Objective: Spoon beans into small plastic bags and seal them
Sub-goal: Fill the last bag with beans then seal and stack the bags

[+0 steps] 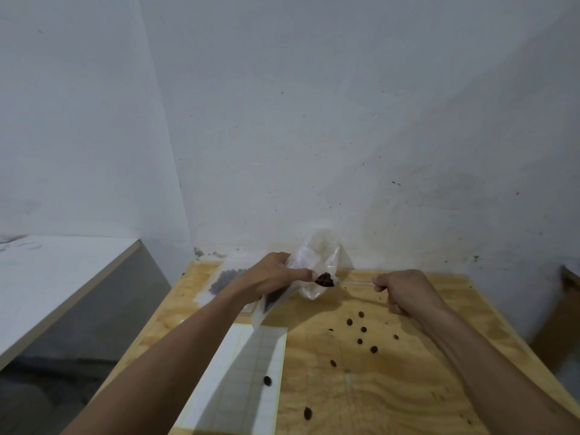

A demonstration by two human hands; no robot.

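Nearest, loose beans (pixel 364 329) are lying scattered on the plywood bench (pixel 392 400), below and inward of the right hand, with one more sitting on a white sheet (pixel 238 381) under the left forearm. Small, hard and rounded, they are likely rolling at a touch, so scooping probably suits them better than pinching.

Further out, the right hand (pixel 405 293) is curling closed around the end of a thin clear spoon (pixel 354 282). Its long axis is running nearly level, pointing from that hand toward the left hand, with the bowl carrying a dark heap of beans just at the left thumb tip. The handle looks light and slightly flexible, so holding it at the far end, as now, gives reach but probably little steadiness.

Across from it, the left hand (pixel 270 277) is gripping a small plastic bag (pixel 314 262), fingers clamped on the film beside its mouth. The bag is hanging soft, crinkled and slippery-looking, with its mouth facing the spoon; pinching close to the rim seems best for keeping it open.

Beyond the left hand, another clear bag (pixel 224 279) holding beans is lying flat near the wall.
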